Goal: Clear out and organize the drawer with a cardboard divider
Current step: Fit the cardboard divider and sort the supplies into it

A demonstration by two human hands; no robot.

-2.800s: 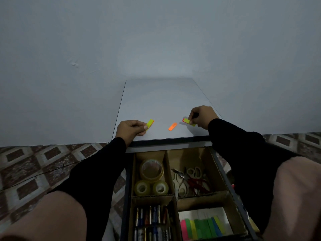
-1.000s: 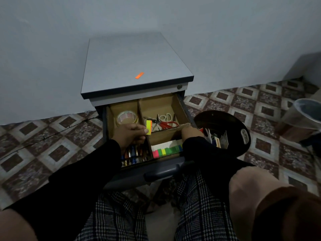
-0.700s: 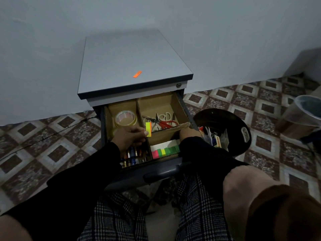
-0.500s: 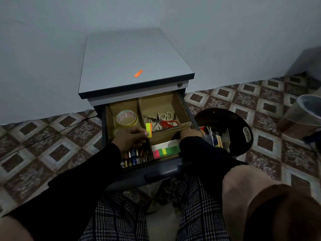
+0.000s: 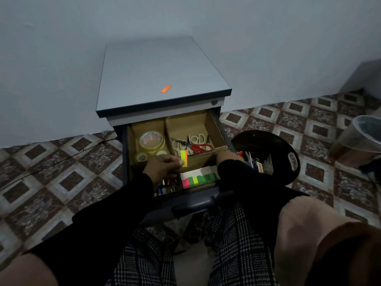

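The open drawer (image 5: pixel 223 129) holds a cardboard divider (image 5: pixel 168 131) with several compartments. Tape rolls (image 5: pixel 151 140) lie at the back left, scissors (image 5: pixel 193 144) at the back right, pens (image 5: pixel 165 187) at the front left, coloured sticky flags (image 5: pixel 201 178) at the front right. My left hand (image 5: pixel 162 167) pinches a yellow-and-orange sticky flag strip (image 5: pixel 184 158) upright over the divider's crossing. My right hand (image 5: pixel 226 156) rests at the right end of the cross wall; its fingers are hidden. One orange sticky flag (image 5: pixel 166 88) lies on the cabinet top (image 5: pixel 144 69).
A dark round tray (image 5: pixel 288 162) with small stationery stands on the tiled floor right of the drawer. A translucent container (image 5: pixel 362 135) sits at the far right. The drawer handle (image 5: pixel 195 207) is just above my knees. A wall stands behind the cabinet.
Both hands came down from the cabinet top to the drawer, the left one still holding its flag strip. Over the last second the hands have hardly moved.
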